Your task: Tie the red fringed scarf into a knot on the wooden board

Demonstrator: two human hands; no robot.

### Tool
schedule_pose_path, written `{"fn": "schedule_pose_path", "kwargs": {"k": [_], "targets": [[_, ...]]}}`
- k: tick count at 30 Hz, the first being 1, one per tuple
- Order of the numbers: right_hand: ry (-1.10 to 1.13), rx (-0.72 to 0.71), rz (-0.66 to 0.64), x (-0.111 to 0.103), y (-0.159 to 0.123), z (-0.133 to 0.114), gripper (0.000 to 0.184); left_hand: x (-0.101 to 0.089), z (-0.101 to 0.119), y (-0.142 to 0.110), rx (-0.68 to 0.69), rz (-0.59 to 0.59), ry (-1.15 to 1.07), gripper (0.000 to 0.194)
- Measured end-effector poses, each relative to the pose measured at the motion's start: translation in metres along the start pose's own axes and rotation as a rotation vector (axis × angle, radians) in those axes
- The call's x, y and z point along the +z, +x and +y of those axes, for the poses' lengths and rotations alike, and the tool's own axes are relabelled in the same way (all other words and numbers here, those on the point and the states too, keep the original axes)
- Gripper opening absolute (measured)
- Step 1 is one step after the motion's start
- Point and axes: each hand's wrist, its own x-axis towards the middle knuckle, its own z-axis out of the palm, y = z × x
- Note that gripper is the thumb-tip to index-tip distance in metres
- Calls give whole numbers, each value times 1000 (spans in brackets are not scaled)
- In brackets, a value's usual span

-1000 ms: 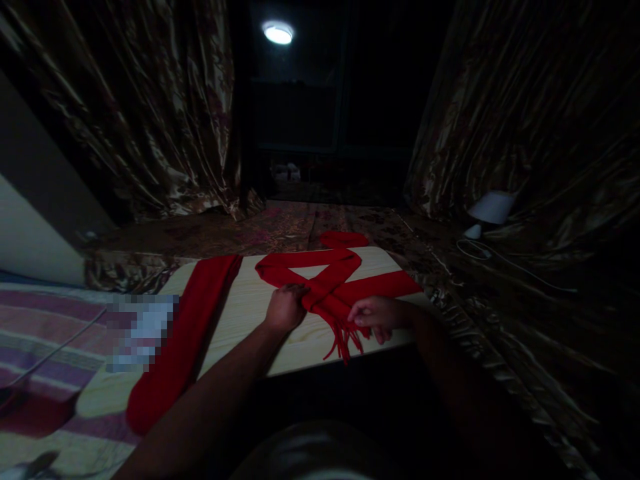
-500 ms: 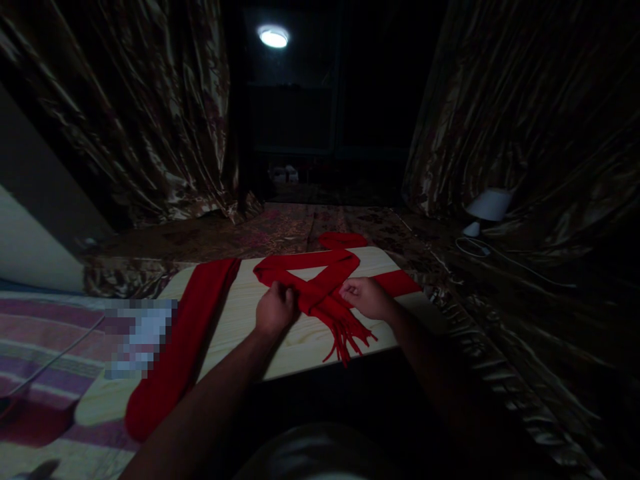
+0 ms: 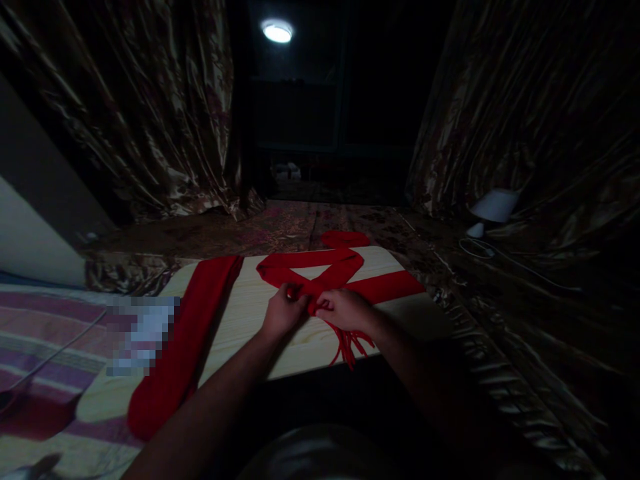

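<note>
Together, the left hand [image 3: 285,312] and right hand [image 3: 347,310] pinch a fringed red fabric scarf [image 3: 340,269] where its flat bands cross, closing a triangular loop on the pale, wood-grained desk [image 3: 240,320].

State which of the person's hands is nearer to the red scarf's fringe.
Right. The right hand is just beyond the fringe, over the red scarf; the left hand is farther off, to the fringe's left.
</note>
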Motion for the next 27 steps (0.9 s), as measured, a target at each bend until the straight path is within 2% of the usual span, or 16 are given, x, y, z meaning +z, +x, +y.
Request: {"fn": "schedule_pose_path", "kwargs": {"k": [4,6,8,10,14,16,18,21,23,25,27], "targets": [[-229,-18,26,1,-7,-14,35,9,1,0,-227,-97,-362,55],[-314,-30,18,3,-8,-18,31,12,5,-3,-291,-155,-574,63],[-347,-45,2,3,-7,-20,27,14,11,-5,-323,-195,-729,71],[-344,-65,-1,2,-3,-21,31,16,16,-7,-352,-204,-838,78],[-312,-75,26,0,3,-20,40,19,18,-6,-356,-174,-923,82],[-301,-80,13,1,3,-19,42,18,14,-4,-341,-187,-817,77],[-282,-98,-21,3,1,-18,42,12,9,-3,-263,-205,-549,63],[-156,-70,-119,2,0,-15,31,-5,5,-2,21,-131,16,34],[-64,-10,-137,-3,3,-14,26,-14,8,0,204,-35,297,24],[-77,27,-40,-8,12,-12,27,-18,15,5,346,-6,423,31],[-169,28,98,-12,24,-8,30,-15,22,12,470,-51,471,40]]}}
